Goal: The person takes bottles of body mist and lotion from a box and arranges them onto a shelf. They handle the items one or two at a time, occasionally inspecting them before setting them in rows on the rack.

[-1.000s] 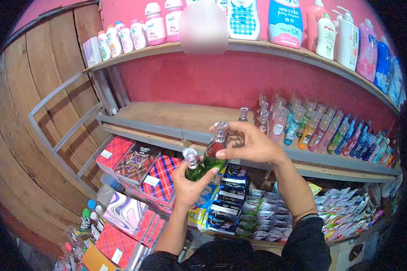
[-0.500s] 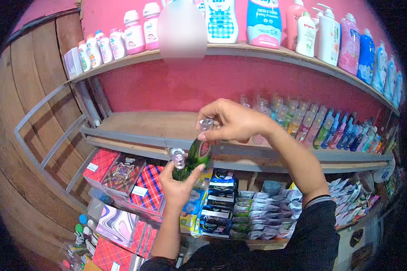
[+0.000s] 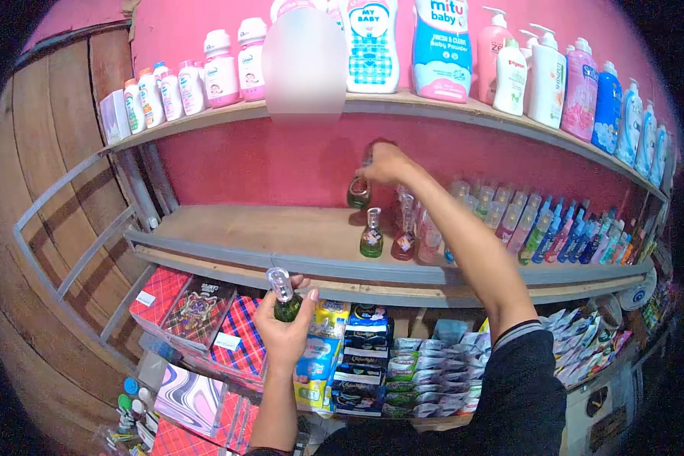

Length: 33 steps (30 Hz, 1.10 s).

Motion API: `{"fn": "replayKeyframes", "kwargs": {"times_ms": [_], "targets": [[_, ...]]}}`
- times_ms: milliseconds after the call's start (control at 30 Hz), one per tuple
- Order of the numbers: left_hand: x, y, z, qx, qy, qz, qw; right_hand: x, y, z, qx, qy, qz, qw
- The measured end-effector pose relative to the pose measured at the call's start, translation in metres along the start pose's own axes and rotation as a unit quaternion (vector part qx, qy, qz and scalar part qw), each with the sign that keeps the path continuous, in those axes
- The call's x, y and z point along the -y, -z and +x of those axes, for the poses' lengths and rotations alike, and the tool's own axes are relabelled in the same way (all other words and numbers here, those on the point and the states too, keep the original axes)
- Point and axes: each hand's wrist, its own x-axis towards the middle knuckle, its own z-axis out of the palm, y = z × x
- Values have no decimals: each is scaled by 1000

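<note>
My left hand (image 3: 285, 327) is wrapped round a green bottle with a clear cap (image 3: 279, 285), in front of the middle shelf's edge. Over that shelf, my right hand (image 3: 387, 165) grips the top of another dark green bottle (image 3: 359, 193), held upright near the pink wall. Below and right of it, a small green bottle (image 3: 372, 235) stands on the middle shelf (image 3: 266, 228), beside a red bottle (image 3: 404, 237). The fingertips of my right hand are partly hidden behind the hand.
Rows of coloured spray bottles (image 3: 536, 220) fill the shelf's right part. Powder and lotion bottles (image 3: 372, 45) line the upper shelf (image 3: 433, 104). Below are plaid boxes (image 3: 239, 334), dark packs (image 3: 365, 353) and sachets (image 3: 433, 372). A metal rack frame (image 3: 61, 163) stands left.
My right hand has moved up and back over the shelf, carrying one green bottle away from my left hand. My left hand has shifted slightly down and left. The small green and red bottles now show.
</note>
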Motion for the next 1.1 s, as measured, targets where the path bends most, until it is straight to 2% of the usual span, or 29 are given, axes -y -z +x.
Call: {"fn": "replayKeyframes", "kwargs": {"times_ms": [100,200,400,533,633,700,800,867,933,1000,1100], "targets": [[12,6,-2,14,3,13,1000,-7,-20,22,113,5,-131,985],[15,8,-3,28,-15,14,999,-9,-27,26,217,47,-192,956],[26,13,-4,40,-6,-8,999,-26,-62,40,294,-21,-167,941],[21,12,-5,47,6,-18,999,-32,-70,37,284,-1,-153,946],[10,7,-6,38,29,-39,998,-47,-82,53,348,14,-145,926],[10,7,-7,34,38,-44,998,-45,-82,55,374,-20,-164,913],[14,9,-8,38,37,-30,998,-36,-75,44,308,-4,-199,930],[11,7,-7,39,23,-16,999,-29,-67,35,291,50,-210,932],[12,6,-8,41,27,-27,998,-22,-57,25,283,33,-183,941],[14,5,-8,47,35,-30,998,-19,-47,14,286,-54,-116,950],[17,5,-7,50,48,-19,997,-20,-43,11,213,-68,-90,970]]}}
